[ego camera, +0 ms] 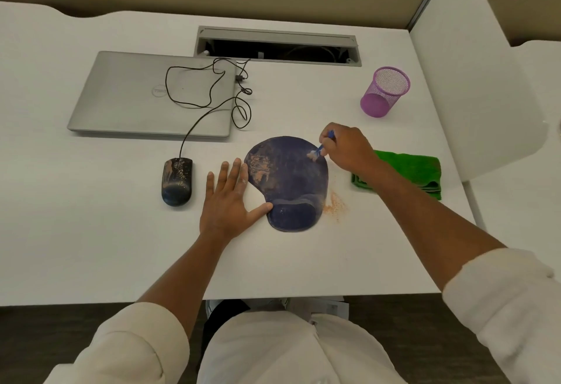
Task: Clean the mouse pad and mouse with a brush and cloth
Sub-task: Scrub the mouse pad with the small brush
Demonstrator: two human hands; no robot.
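Now the right hand (346, 148), closed around the brush (322, 147), sweeps the upper right edge of the mouse pad (288, 180) at frame centre. The left hand (227, 198), fingers spread flat, steadies its left edge. Short strokes toward the spilled dust (334, 206) seem best.

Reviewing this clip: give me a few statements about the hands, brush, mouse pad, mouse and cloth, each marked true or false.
1. The right hand holds the brush with its bristles on the mouse pad. True.
2. The left hand is gripping the mouse. False: it lies flat on the desk at the pad's left edge, apart from the mouse.
3. The green cloth lies folded to the right of the pad. True.
4. The mouse is already clean. False: orange dust still covers its top.
5. The laptop is open. False: its lid is closed.
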